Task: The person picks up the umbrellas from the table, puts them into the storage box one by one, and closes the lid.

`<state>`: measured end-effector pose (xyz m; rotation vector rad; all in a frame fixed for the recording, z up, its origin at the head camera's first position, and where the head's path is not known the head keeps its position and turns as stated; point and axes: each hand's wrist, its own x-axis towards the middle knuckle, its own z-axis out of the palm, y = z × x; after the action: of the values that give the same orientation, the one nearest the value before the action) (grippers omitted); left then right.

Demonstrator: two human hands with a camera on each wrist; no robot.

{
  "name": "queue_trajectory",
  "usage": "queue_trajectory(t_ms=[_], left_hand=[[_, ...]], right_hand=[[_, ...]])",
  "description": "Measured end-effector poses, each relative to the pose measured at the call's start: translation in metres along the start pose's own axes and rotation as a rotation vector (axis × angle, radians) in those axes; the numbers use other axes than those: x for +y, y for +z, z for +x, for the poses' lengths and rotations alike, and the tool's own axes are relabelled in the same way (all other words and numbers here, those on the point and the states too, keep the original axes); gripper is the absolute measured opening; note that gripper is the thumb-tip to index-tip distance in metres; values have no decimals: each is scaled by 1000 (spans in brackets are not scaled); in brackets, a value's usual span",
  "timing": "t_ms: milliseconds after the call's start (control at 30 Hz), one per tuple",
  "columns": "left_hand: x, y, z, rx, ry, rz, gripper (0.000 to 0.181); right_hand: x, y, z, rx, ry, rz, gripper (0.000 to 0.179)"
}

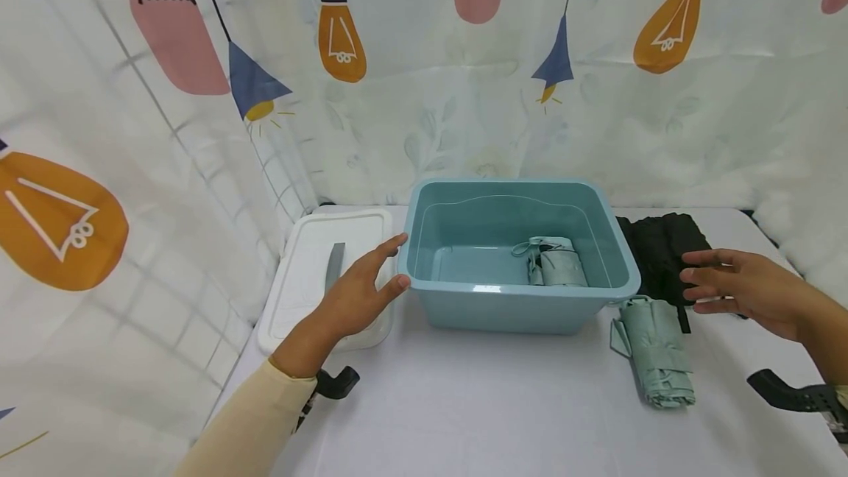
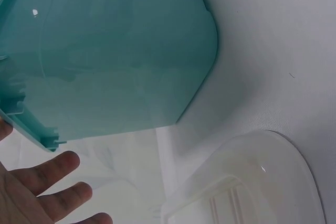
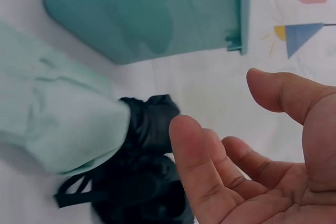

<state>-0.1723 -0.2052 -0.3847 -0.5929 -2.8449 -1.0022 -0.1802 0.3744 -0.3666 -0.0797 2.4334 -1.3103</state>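
Rolled pale-green fabric bundle (image 1: 662, 355) lies on the white table (image 1: 503, 403), its long axis front to back, slightly slanted. At left is a flat white plastic lid (image 1: 301, 271); then the left hand (image 1: 354, 299), empty, fingers spread beside the blue-green rectangular plastic bin (image 1: 503, 315), which holds a second pale-green bundle (image 1: 563, 265). Behind the rolled one sits a black crumpled fabric bundle (image 1: 656, 249). The right hand (image 1: 762, 289), nearer, is relaxed and empty; the roll lies to its left and front.

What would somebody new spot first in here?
Probably the big blue bin on the white table, with a rolled green bundle inside, towards its right end. Next might come the orange light bulbs printed on the pale curtain behind it, then the left hand beside the bin's left side and the right hand near a black bundle.
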Motion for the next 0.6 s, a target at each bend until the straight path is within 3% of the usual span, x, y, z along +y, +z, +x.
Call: queue_trajectory(t_ms=[333, 600], left_hand=[[1, 1, 0, 5, -1, -7, 73], [1, 1, -1, 6, -3, -4, 73]], right_hand=[[31, 10, -8, -31, 117, -38, 73], [47, 16, -11, -67, 189, 39, 74]])
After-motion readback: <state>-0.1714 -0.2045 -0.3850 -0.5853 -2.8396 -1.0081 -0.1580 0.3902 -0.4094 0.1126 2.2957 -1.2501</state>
